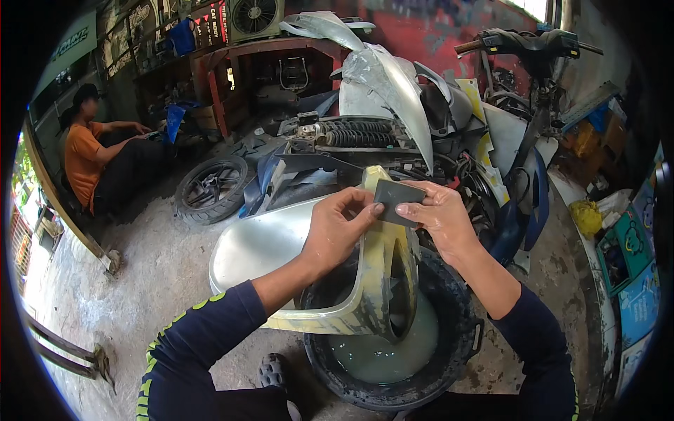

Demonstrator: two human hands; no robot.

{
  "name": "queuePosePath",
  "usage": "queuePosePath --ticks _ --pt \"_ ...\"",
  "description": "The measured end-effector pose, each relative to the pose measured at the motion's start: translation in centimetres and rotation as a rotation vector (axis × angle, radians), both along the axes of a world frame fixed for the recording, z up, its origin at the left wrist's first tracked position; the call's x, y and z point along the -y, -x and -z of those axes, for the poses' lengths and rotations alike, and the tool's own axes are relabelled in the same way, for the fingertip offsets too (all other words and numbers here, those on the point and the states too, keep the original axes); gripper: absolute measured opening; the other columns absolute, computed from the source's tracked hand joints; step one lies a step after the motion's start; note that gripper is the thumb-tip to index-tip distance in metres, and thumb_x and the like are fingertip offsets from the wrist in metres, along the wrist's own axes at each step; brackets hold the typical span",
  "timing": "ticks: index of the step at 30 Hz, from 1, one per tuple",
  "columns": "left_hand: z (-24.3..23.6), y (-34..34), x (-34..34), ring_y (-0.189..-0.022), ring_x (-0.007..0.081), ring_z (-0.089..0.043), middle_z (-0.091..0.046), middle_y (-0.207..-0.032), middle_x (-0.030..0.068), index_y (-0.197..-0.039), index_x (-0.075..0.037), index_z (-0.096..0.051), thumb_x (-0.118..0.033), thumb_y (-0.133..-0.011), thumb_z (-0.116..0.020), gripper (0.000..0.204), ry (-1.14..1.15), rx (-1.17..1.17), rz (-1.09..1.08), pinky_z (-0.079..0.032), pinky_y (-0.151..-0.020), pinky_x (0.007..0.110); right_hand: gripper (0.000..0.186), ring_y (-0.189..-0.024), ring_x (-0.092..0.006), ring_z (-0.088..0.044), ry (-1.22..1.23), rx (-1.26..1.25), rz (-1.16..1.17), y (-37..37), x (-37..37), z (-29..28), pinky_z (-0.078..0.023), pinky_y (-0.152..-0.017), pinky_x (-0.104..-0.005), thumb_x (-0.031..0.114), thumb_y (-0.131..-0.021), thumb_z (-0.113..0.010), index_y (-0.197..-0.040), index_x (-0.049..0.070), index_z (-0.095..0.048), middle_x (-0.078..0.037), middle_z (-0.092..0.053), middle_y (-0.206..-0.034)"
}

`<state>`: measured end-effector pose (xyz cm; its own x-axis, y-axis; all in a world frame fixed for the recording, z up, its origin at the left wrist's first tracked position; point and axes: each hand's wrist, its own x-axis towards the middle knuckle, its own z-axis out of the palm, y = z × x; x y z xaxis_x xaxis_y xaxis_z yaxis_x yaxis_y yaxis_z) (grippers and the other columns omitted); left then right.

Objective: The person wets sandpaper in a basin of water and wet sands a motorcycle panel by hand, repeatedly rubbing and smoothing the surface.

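My left hand [337,228] and my right hand [439,221] pinch a small dark grey sheet of abrasive paper [398,198] by its sides, thumbs on its face. The sheet is over the top of a yellowish, patchily sanded plastic body panel [375,281]. A broad silver panel surface [260,242] extends to the left beneath my left arm. Below, a black rubber tub [465,351] holds cloudy water [386,358], with the yellowish panel above it.
A co-worker in orange [91,158] sits at the left by a wooden post [81,217]. A loose wheel [210,189] lies ahead-left. A dismantled scooter [533,63] and silver panels [386,91] fill the back. Boxes and bins [625,245] line the right.
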<state>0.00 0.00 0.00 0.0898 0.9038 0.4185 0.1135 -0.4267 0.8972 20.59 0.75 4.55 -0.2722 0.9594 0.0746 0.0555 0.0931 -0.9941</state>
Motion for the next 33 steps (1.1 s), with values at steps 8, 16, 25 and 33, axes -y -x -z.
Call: queuePosePath --ticks 8,16,25,33 --pt "0.2 1.0 -0.2 -0.085 0.0054 -0.060 -0.068 -0.092 0.0015 -0.108 0.000 -0.066 -0.018 -0.093 -0.077 0.025 0.139 -0.009 -0.041 -0.050 -0.079 0.023 0.065 -0.132 -0.0298 -0.056 -1.232 0.893 0.068 0.4 1.5 -0.4 -0.044 -0.109 -0.0441 -0.007 -0.078 -0.063 -0.142 0.002 -0.056 -0.017 -0.058 -0.142" --pt "2.8 0.9 -1.5 -0.104 0.0134 -0.066 -0.069 -0.112 0.0086 -0.129 0.001 -0.056 -0.009 -0.092 -0.072 0.041 0.279 0.302 0.239 -0.054 -0.091 0.030 0.050 -0.141 -0.0300 -0.048 -1.484 1.160 -0.103 0.2 -0.8 2.1 -0.040 -0.114 -0.0499 0.014 -0.090 -0.060 -0.139 0.008 -0.059 -0.009 -0.059 -0.145" --pt "4.2 1.3 -1.0 -0.099 0.0144 -0.066 -0.067 -0.114 0.0074 -0.126 -0.001 -0.062 -0.005 -0.087 -0.047 0.042 0.566 0.577 0.587 -0.058 -0.088 0.033 0.032 -0.138 -0.0328 -0.051 -1.542 1.013 -0.060 -0.5 -0.2 3.4 -0.044 -0.111 -0.0503 0.011 -0.091 -0.060 -0.119 0.004 -0.073 -0.010 -0.064 -0.137" --pt "4.2 0.8 -0.8 -0.105 0.0182 -0.067 -0.067 -0.115 0.0092 -0.122 0.000 -0.065 -0.012 -0.098 -0.048 0.031 0.509 0.461 0.503 -0.060 -0.087 0.042 0.031 -0.134 -0.0339 -0.053 -1.556 0.987 -0.094 -0.4 -0.4 3.0 -0.045 -0.109 -0.0506 0.011 -0.090 -0.060 -0.116 0.002 -0.074 -0.011 -0.066 -0.135"
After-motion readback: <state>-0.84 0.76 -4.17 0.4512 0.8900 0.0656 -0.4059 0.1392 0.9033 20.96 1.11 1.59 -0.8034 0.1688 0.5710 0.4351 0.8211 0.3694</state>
